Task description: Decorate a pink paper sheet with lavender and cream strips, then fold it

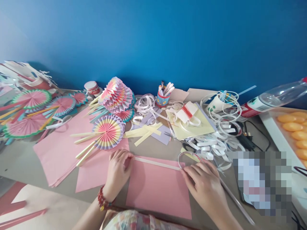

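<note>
A sheet of pink paper (158, 188) lies in front of me on the table. Along its far edge runs a narrow white strip of tape (155, 163), stretched between my hands. My left hand (120, 172), with a beaded bracelet at the wrist, pinches the strip's left end at the paper's far left corner. At the far right corner, my right hand (202, 179) has its fingers closed on the other end. A thin ring-shaped tape roll (189, 154) stands against the right fingers, partly hidden behind them.
Pleated paper fans (109, 132) and more pink sheets (57, 153) lie to the left. Curled white strips (211, 147), scissors (189, 147) and a pen cup (163, 97) are farther back. A plastic bottle (271, 99) leans at right, near a blurred-out phone-like object (256, 185).
</note>
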A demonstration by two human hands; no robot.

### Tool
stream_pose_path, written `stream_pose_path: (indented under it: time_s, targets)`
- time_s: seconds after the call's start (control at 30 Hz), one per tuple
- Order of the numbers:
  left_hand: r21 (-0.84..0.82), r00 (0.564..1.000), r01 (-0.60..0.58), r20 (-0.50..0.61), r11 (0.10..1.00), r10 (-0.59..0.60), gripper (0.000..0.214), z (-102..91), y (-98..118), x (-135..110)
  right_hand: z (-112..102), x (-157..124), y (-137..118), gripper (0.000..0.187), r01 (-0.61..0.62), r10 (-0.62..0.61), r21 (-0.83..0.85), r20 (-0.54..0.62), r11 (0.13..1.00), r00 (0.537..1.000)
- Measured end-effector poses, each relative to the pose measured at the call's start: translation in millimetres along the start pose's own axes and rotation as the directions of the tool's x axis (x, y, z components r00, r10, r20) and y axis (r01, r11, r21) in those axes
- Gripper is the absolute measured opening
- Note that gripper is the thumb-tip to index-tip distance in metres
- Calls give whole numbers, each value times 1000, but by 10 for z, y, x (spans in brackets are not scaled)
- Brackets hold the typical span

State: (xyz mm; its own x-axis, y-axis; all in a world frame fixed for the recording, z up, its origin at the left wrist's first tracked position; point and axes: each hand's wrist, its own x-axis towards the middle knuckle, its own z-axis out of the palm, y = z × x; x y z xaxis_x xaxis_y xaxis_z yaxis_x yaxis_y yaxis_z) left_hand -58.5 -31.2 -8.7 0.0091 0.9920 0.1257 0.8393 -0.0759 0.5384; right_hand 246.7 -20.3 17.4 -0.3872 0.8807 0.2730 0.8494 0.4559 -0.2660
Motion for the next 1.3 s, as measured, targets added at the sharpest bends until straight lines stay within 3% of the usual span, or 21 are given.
stream_pose_path:
  time_s: [1.3]
  targets:
    - [69,1000,23,15,997,-25,8,18,37,31,-12,122,8,28,2,-1,-30,37,1000,999]
